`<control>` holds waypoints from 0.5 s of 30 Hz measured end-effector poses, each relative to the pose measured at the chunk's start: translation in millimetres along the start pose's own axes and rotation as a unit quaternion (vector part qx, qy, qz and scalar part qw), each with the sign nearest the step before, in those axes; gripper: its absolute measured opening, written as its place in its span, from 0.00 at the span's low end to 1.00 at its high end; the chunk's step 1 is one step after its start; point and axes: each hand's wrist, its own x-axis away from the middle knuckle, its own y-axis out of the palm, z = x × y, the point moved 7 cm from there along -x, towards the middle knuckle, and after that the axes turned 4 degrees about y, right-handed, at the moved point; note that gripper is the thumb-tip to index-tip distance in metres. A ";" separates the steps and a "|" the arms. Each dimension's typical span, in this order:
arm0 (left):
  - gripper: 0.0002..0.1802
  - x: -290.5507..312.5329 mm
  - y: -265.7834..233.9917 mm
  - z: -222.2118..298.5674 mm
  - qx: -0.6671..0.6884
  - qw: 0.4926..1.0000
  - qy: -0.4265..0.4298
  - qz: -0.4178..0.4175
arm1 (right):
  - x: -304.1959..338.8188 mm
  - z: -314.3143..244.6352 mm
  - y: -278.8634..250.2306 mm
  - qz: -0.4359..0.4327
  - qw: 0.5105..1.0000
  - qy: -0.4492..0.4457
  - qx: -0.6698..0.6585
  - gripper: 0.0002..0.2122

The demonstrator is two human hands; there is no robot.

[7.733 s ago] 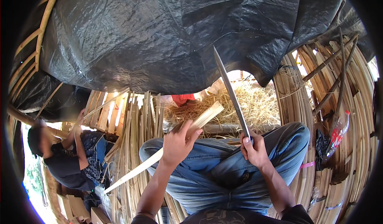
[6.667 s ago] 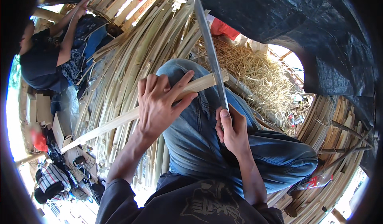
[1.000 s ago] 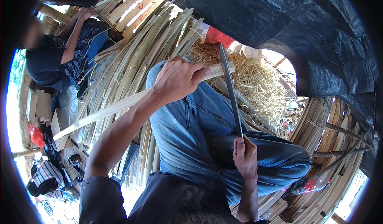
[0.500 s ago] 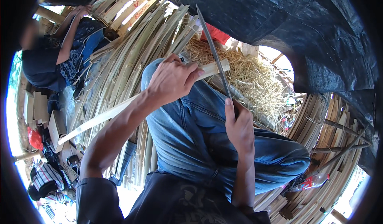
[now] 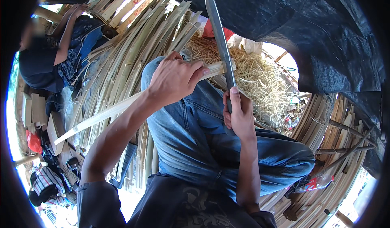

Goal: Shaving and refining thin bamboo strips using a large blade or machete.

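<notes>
My left hand (image 5: pixel 174 77) is closed round a long, pale bamboo strip (image 5: pixel 106 113) above my raised knee. The strip slants from the lower left up to the right and passes under my left forearm. My right hand (image 5: pixel 239 113) grips the dark handle of a machete (image 5: pixel 219 35), thumb laid along its top. Its long grey blade points up and slightly left, broad side showing. The blade crosses the strip near its right end, just beyond my left fingers; a short tip of the strip shows past it. Whether the edge has cut in cannot be seen.
Split bamboo strips (image 5: pixel 129 61) lie in a thick pile to my left. Beyond my knees is a heap of shavings (image 5: pixel 260 81). Black plastic sheeting (image 5: pixel 284 12) hangs ahead. Another person (image 5: pixel 42 63) sits at far left. A plastic bottle (image 5: pixel 319 182) lies at right.
The machete has turned so its broad side shows, and its tip has shifted up and right. My right hand has risen slightly. My left hand keeps its hold on the bamboo strip.
</notes>
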 end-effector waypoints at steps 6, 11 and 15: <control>0.16 0.1 -0.4 -2.9 0.029 0.999 -0.030 -0.004 | 11.5 6.7 2.3 -0.063 0.982 -0.033 -0.173 0.28; 0.16 2.8 -3.4 -0.7 0.022 0.999 0.000 0.030 | 16.1 -0.4 -2.0 -0.042 0.989 -0.038 -0.136 0.26; 0.16 1.0 -1.3 1.6 0.019 0.999 -0.001 0.028 | 13.0 11.8 -0.3 -0.030 0.996 -0.023 -0.075 0.24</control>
